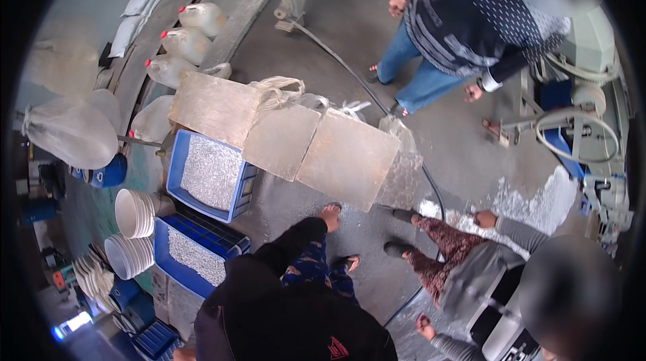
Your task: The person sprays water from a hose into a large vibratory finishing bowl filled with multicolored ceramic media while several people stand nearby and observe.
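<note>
My black left sleeve reaches forward from the lower middle. At its end is a small patch of skin that I take for my left hand (330, 218), over the wet floor close to my sandalled feet. Its fingers are too small to make out, and I see nothing held in it. My right hand is not in view. Left of my arm stand two blue crates, the farther crate (254, 186) and the nearer crate (160, 246), both holding whitish-grey granules. Ahead lie several large squarish pale sacks (346, 158) in a row, some with gathered plastic at their far ends.
A person (464, 31) stands at the upper right; another person (464, 273) is beside me. A dark hose (350, 68) crosses the floor near spilled white powder (538, 203). Stacked white buckets (131, 253), red-capped jugs (188, 45) and a bulging plastic bag (74, 132) stand left.
</note>
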{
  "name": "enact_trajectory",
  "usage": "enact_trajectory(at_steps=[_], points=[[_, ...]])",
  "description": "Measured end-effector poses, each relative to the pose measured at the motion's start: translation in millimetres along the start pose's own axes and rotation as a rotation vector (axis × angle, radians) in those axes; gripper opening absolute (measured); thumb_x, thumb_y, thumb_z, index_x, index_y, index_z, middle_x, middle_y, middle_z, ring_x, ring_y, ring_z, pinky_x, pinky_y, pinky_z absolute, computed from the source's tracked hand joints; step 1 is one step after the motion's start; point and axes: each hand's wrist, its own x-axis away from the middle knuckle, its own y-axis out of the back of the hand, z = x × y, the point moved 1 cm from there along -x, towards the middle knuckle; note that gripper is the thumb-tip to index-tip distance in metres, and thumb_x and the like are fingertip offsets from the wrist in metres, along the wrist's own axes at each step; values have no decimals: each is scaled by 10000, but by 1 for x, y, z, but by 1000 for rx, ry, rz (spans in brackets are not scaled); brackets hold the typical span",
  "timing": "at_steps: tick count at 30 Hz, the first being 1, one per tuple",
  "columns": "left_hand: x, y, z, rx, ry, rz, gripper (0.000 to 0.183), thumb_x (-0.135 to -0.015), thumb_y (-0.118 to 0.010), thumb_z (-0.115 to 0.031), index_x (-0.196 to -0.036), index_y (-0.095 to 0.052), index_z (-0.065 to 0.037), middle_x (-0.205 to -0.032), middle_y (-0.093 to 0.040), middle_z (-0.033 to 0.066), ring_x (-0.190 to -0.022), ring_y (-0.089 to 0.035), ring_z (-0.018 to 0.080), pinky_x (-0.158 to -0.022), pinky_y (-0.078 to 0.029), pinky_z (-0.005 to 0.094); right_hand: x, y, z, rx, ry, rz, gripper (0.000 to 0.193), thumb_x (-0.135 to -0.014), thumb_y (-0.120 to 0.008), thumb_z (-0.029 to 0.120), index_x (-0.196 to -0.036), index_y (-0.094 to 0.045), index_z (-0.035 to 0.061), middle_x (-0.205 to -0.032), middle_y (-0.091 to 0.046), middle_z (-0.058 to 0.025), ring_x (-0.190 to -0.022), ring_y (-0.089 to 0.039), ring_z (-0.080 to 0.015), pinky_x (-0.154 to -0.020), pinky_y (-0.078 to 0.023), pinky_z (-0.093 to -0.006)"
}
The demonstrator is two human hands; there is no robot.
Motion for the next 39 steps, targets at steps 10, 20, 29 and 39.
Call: enact_trajectory(at_steps=[10, 20, 29, 39], points=[[20, -25, 8, 86, 71, 191, 274, -776, -507, -255, -949, -540, -45, -803, -587, 168, -768, -563, 342, -677, -445, 411, 11, 0, -29, 245, 119, 114, 80, -757, -519, 33, -759, -599, 31, -713, -557, -55, -695, -531, -151, -591, -430, -221], [19, 31, -15, 190, 70, 12, 183, -756, -518, -241, -850, -602, -109, -785, -596, 110, -733, -574, 289, -647, -449, 375, 6, -10, -23, 274, 74, 140, 83, -725, -528, 7, -765, -599, 24, -731, -562, -54, -711, -530, -143, -620, -433, -226], [3, -32, 14, 180, -89, 69, 184, -767, -506, -251, -796, -630, -117, -791, -605, 121, -789, -571, 278, -716, -438, 366, -12, -28, -30, 405, 42, 212, 102, -697, -536, -15, -771, -598, 18, -748, -567, -52, -724, -529, -137, -646, -436, -231], [5, -17, -10, -43, -142, -154, 599, -772, -426, -236, -1233, -215, 83, -1262, -272, 277, -1201, -207, 404, -1013, -142, 423, -8, -26, 4, 365, -27, 100, 184, -676, -548, -50, -846, -593, 7, -849, -581, -61, -826, -533, -150, -764, -437, -262]])
